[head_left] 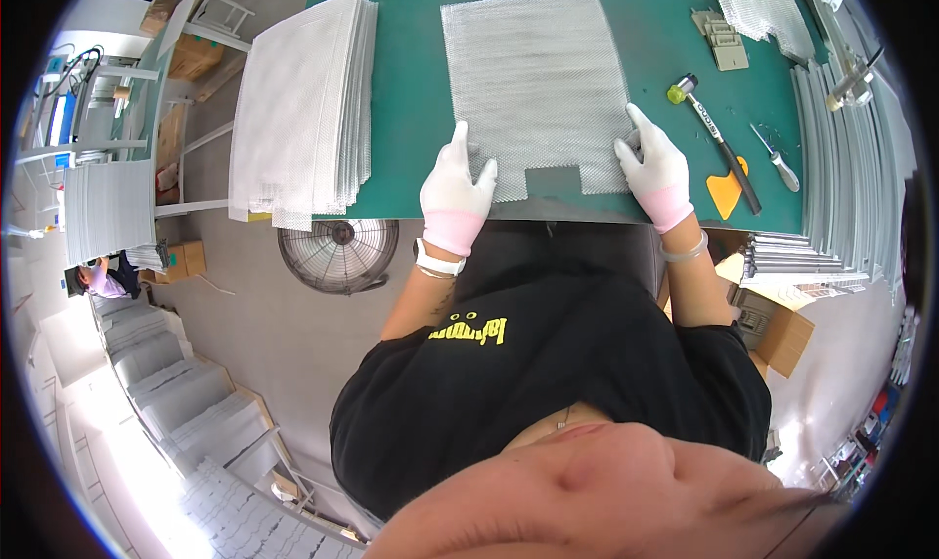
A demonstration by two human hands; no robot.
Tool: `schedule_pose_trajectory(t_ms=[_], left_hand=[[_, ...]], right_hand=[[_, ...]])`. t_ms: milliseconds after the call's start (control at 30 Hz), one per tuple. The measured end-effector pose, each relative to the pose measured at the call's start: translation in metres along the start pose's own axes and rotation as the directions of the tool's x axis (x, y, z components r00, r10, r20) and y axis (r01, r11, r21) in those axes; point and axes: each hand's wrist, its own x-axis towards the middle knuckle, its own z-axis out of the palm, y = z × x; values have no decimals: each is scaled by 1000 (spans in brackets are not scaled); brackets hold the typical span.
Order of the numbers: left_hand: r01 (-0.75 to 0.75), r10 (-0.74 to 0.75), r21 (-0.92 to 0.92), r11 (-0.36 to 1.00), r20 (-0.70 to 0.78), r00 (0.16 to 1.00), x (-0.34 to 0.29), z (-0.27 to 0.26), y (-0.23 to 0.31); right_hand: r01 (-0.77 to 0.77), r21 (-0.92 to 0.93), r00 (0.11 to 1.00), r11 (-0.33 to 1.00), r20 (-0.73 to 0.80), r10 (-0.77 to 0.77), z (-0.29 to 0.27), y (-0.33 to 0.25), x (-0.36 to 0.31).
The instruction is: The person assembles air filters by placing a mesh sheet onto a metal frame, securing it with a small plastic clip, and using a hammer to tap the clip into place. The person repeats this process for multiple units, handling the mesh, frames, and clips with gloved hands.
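A grey metal mesh sheet [536, 80], with a rectangular notch in its near edge, lies before me on the green-topped table. My left hand [458, 195], in a white glove with a pink cuff, holds the sheet's near left corner, index finger along the side edge and thumb by the near edge. On the opposite side my right hand [655, 173], gloved alike, grips the right edge near its corner. Some fingers of both hands are partly hidden. To the left stands a thick stack of similar mesh sheets [298, 99], reaching over the table's edge.
Right of the sheet lie a mallet [712, 134], a yellow scraper [725, 193], a screwdriver [780, 165] and small beige plates [724, 45]. Long grey panels [851, 158] line the table's right side. A round fan [339, 254] stands below the front edge. Far left, another person [108, 280] is visible.
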Motion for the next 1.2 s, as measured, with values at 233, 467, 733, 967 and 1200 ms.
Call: schedule_pose_trajectory(t_ms=[233, 467, 733, 967, 1200], left_hand=[[6, -6, -17, 1000, -7, 1000, 0, 0, 0], [-83, 88, 231, 969, -11, 996, 11, -12, -1], [-239, 218, 184, 953, 128, 967, 20, -9, -14], [-235, 212, 158, 959, 150, 966, 22, -11, -12], [-192, 167, 181, 964, 146, 975, 16, -13, -15]], right_hand=[[1, -23, 998, 1000, 56, 1, -2, 1, 4], [4, -275, 969, 961, 239, 64, -24, -15, 31], [226, -313, 971, 922, 151, -186, 50, -39, 251], [-206, -357, 936, 911, 201, 291, 125, -80, 359], [55, -658, 988, 751, 143, 53, 122, -133, 355]])
